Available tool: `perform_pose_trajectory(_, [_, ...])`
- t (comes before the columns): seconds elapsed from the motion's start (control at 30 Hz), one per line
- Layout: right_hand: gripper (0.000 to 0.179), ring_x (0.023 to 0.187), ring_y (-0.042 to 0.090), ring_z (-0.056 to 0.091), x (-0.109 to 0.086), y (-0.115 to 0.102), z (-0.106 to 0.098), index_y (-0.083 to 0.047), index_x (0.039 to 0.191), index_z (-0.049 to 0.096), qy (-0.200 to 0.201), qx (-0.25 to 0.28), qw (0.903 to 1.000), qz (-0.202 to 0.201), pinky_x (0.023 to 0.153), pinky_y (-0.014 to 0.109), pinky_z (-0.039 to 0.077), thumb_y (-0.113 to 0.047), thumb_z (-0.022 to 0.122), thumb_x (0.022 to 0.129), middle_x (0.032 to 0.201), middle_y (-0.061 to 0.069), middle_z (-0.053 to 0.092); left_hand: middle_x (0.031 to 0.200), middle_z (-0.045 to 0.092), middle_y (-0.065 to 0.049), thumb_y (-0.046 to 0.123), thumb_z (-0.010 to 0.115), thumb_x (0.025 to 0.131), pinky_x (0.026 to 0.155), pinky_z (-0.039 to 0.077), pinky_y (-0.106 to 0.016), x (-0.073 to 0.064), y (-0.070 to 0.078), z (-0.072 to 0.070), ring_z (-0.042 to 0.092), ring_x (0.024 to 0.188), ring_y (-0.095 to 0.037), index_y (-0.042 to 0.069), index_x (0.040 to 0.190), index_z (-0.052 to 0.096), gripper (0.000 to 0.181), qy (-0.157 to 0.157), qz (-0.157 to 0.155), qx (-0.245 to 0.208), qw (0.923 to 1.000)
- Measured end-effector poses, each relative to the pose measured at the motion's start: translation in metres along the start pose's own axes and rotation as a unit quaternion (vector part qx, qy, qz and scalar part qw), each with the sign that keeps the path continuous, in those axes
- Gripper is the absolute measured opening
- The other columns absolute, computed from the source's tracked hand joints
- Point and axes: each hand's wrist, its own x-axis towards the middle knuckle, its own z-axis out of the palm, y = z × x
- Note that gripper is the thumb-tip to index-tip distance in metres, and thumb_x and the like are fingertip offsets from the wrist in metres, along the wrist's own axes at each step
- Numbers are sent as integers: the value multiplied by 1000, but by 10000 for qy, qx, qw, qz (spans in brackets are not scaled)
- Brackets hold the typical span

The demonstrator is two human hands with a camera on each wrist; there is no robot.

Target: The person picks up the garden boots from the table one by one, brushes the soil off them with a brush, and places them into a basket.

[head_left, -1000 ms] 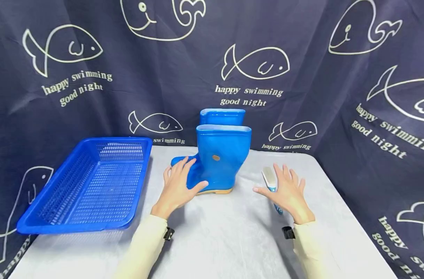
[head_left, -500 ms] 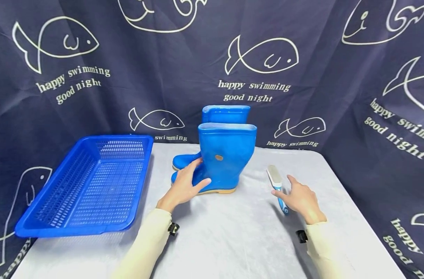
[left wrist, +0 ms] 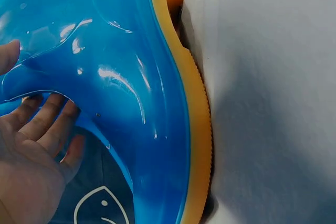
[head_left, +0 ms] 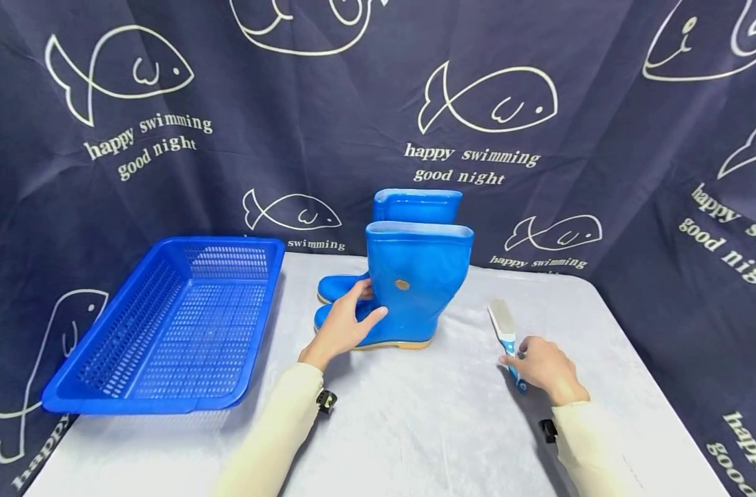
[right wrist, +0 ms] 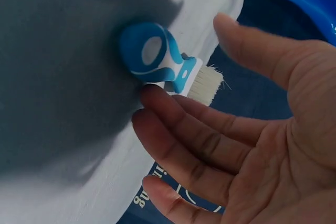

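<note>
A pair of blue rain boots stands upright on the table; the near rain boot (head_left: 415,283) partly hides the far boot (head_left: 418,205). My left hand (head_left: 343,328) straddles the near boot's instep, thumb along its near side and fingers passing behind its front edge. In the left wrist view, the fingertips (left wrist: 58,100) reach the curve of the boot above its tan sole (left wrist: 197,129). A scrub brush (head_left: 507,338) with a blue-and-white handle lies bristles up on the right. My right hand (head_left: 542,362) hovers beside the handle, its fingers (right wrist: 178,129) loosely bent and its thumb spread away.
To the left, a blue perforated plastic basket (head_left: 191,404) stands on the pale cloth-covered table (head_left: 440,428). A dark curtain (head_left: 328,124) printed with fish closes off the back and sides.
My left hand has moved in from the toe to the near boot's instep. The right hand has lowered to the brush handle, its fingers drawing in. The head view has shifted slightly.
</note>
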Motion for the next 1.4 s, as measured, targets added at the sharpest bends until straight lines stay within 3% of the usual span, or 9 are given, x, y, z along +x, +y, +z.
perform_pose_trajectory(0.23, [32, 60, 22, 53, 8, 2, 12, -4, 78, 58, 122, 192, 9997, -72, 49, 32, 37, -34, 71, 79, 67, 8, 58, 131, 57, 1, 52, 56, 90, 109, 41, -40, 3, -5, 5, 54, 124, -16, 26, 141, 38, 60, -176, 27, -96, 9998])
perform_pose_trajectory(0.53, [24, 61, 21, 52, 13, 4, 14, -3, 73, 60, 77, 318, 9992, -241, 52, 30, 38, -23, 71, 78, 67, 7, 59, 122, 63, -1, 50, 54, 92, 105, 44, -40, 7, -7, 10, 58, 117, -16, 24, 133, 46, 49, 142, 249, -287, 9992])
perform_pose_trajectory(0.73, [23, 59, 17, 47, 10, 2, 17, -7, 68, 55, -109, 576, 9980, -243, 51, 26, 35, -21, 70, 77, 62, 1, 52, 116, 65, 0, 51, 55, 91, 102, 47, -38, 8, -7, 12, 60, 113, -13, 23, 128, 52, 46, 354, 264, -402, 9982])
perform_pose_trajectory(0.9, [24, 60, 16, 46, 9, 0, 16, -7, 70, 53, -200, 689, 9970, -299, 51, 26, 35, -22, 68, 81, 64, 1, 49, 100, 63, 1, 51, 53, 91, 89, 51, -37, 13, -5, 13, 59, 97, -13, 21, 115, 55, 38, 584, 247, -280, 9976])
perform_pose_trajectory(1.1, [22, 63, 17, 45, 7, 1, 21, -5, 75, 53, 10, 780, 9961, -401, 53, 26, 33, -22, 65, 83, 66, 2, 48, 92, 60, 2, 49, 51, 93, 77, 50, -34, 13, 2, 8, 56, 85, -13, 21, 110, 54, 33, 578, 288, 63, 9979])
perform_pose_trajectory(1.33, [18, 60, 16, 44, 1, 2, 18, -6, 78, 52, 464, 956, 9927, -576, 53, 27, 32, -19, 60, 86, 66, 3, 51, 109, 66, 1, 49, 51, 93, 88, 54, -36, 3, 17, 1, 64, 102, -13, 21, 121, 54, 39, 640, 182, 57, 9978])
perform_pose_trajectory(1.4, [16, 61, 16, 45, -1, 1, 15, -6, 81, 52, 597, 998, 9916, -564, 54, 27, 33, -19, 58, 88, 69, 4, 53, 109, 67, 1, 48, 52, 94, 86, 55, -35, 1, 22, -3, 65, 99, -13, 20, 119, 54, 37, 705, 223, 78, 9972])
